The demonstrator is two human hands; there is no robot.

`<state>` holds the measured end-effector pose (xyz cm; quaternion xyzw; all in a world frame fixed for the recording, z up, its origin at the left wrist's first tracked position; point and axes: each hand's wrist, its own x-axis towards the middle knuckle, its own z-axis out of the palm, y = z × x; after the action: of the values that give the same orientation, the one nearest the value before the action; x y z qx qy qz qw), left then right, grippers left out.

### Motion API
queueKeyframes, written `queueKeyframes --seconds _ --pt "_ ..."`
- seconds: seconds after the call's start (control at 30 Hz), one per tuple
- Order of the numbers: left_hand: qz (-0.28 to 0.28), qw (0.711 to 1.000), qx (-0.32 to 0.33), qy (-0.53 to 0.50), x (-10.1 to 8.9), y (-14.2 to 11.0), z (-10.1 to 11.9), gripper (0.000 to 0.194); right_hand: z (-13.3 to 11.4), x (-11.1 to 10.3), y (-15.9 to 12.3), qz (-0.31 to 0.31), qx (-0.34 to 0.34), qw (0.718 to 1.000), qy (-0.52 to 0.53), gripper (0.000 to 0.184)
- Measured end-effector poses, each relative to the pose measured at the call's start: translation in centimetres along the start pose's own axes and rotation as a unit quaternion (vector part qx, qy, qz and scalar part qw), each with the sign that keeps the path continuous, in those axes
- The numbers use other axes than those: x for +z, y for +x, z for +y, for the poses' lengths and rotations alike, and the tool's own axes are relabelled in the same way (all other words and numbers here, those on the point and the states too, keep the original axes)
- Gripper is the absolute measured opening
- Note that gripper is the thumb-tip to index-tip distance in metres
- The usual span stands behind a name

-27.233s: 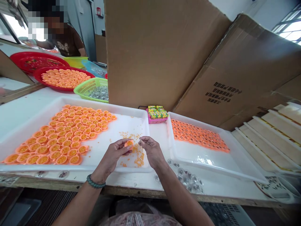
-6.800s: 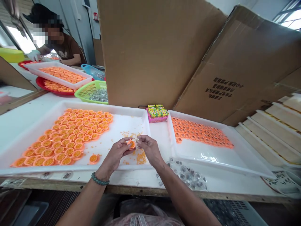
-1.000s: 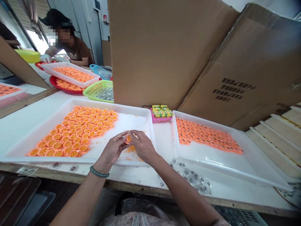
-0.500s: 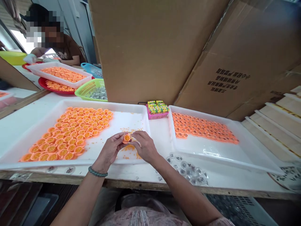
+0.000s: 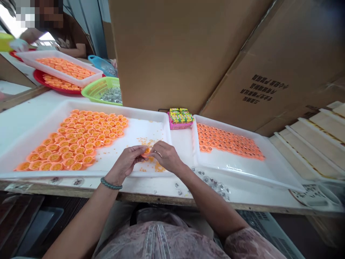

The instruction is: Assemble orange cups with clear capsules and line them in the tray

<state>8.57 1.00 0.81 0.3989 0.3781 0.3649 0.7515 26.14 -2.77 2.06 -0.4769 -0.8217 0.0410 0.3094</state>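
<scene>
Between my two hands is a small orange cup [image 5: 147,151] with yellow bits inside, held above the right part of the left white tray [image 5: 134,111]. My left hand [image 5: 131,158], with a beaded bracelet at the wrist, pinches the cup from its left side. The fingers of my right hand [image 5: 165,155] are closed at the cup's right edge; exactly what their tips grip is too small to tell. Many similar filled orange cups [image 5: 78,142] stand packed on the tray's left side. Loose yellow bits [image 5: 159,167] lie scattered beneath my hands.
A second white tray [image 5: 229,163] on the right holds rows of orange pieces [image 5: 229,142]. Clear domed pieces [image 5: 215,187] lie at the table's front. A pink basket [image 5: 180,125] of small yellow boxes stands between the trays. Cardboard [image 5: 188,54] rises behind; a co-worker [image 5: 70,34] sits back left.
The view has shifted, so the trays appear higher. The cup has tilted in my left hand, and my right fingers have come together at its edge.
</scene>
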Motion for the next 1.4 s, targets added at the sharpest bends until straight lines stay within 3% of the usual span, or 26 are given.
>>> queueKeyframes --seconds 0.17,0.3,0.37,0.53,0.7,1.0,1.13,1.27,1.4 --pt "0.026 1.0 -0.013 0.009 0.2 0.1 -0.2 0.041 0.6 -2.7 -2.1 -0.025 0.059 0.998 -0.02 0.014" --pt "0.021 0.999 -0.021 0.013 0.1 0.4 -0.6 0.032 0.0 -5.1 -6.2 0.035 0.145 0.988 -0.028 0.017" --pt "0.027 0.999 -0.019 0.027 0.0 0.5 -0.7 0.033 -0.4 -5.4 -8.8 0.026 0.206 0.977 -0.048 0.016" --pt "0.028 0.996 -0.01 0.078 0.4 0.6 -0.6 0.044 -0.9 -2.6 -13.5 -0.137 0.272 0.95 -0.072 0.01" --pt "0.032 0.996 -0.03 0.074 0.9 0.3 -0.3 0.039 -1.1 -0.4 -14.3 -0.17 0.31 0.933 -0.068 0.006" --pt "0.022 0.996 -0.036 0.078 0.9 0.1 -0.2 0.032 0.8 -1.4 -14.3 -0.113 0.3 0.943 -0.09 0.013" --pt "0.043 0.996 -0.039 0.067 0.8 0.1 -0.2 0.032 0.2 -2.0 -13.5 -0.082 0.275 0.952 -0.11 0.012" --pt "0.047 0.996 -0.034 0.066 0.8 0.0 -0.2 0.034 -1.1 -0.9 -13.1 -0.123 0.174 0.972 -0.098 0.011" --pt "0.054 0.996 -0.032 0.06 0.9 0.0 -0.2 0.033 -1.4 0.3 -13.3 -0.173 0.154 0.965 -0.12 0.007"
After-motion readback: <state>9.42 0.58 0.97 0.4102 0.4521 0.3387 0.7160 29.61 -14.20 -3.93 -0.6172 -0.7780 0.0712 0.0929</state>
